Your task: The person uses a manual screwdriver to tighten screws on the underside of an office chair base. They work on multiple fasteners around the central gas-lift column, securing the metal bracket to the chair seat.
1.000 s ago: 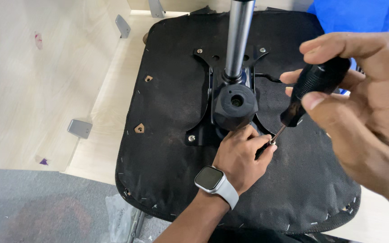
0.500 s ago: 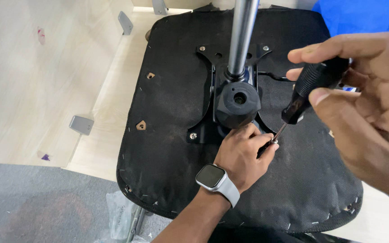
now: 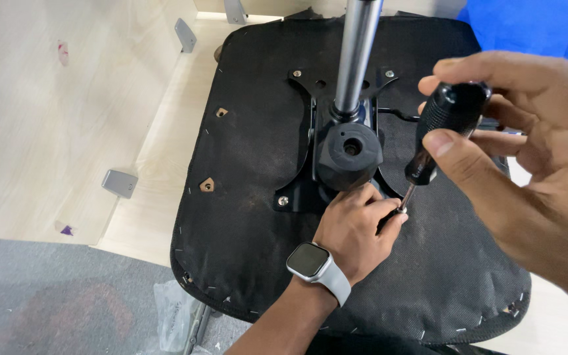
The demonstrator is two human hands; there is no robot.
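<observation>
An upturned chair seat (image 3: 251, 217) with a black fabric underside lies on a pale wooden surface. A black metal mounting plate (image 3: 300, 194) with a round black knob (image 3: 348, 154) and a grey gas cylinder (image 3: 356, 56) is fixed to its middle. My right hand (image 3: 527, 177) grips the black handle of a screwdriver (image 3: 443, 128), whose tip points down at a screw beside the plate. My left hand (image 3: 356, 230), a watch on its wrist, rests on the seat with its fingertips pinched around the screwdriver's tip.
Grey metal brackets (image 3: 119, 183) are fixed to the pale wooden panels on the left. A grey carpet (image 3: 54, 296) lies at the bottom left, with crumpled clear plastic (image 3: 172, 309) by the seat's edge. Blue fabric (image 3: 527, 26) shows at the top right.
The view has shifted slightly. My right hand has turned a little on the screwdriver handle; my left hand stays at the tip.
</observation>
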